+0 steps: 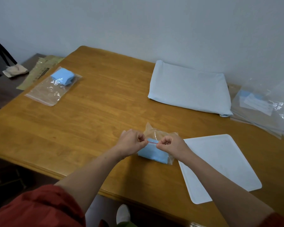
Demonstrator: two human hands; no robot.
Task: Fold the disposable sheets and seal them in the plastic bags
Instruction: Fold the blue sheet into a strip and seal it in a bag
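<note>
While both hands work on the top of a clear bag (156, 133), it sits close to the front edge of the table (92, 122), roughly halfway along. The left hand (132, 141) and right hand (170, 145) each have thumb and fingers curled and pinched tight on the red zip strip (152, 142), one at each end, with a short bit of strip showing between them. Inside the bag there's a folded blue sheet (152, 154), lying flat on the wood. Honestly can't tell if the strip is fully pressed closed.

Over by the back left corner is a second bag (47, 94), flat on the table, with another blue bundle (61, 77) tucked in its far end. A stack of pale blue sheets (188, 89) sits toward the back right corner, up near the wall. Just beside it, along the right edge, is a pile of clear bags (256, 110). A white tray (220, 166) lies at the front right, and the right forearm crosses its left edge.
</note>
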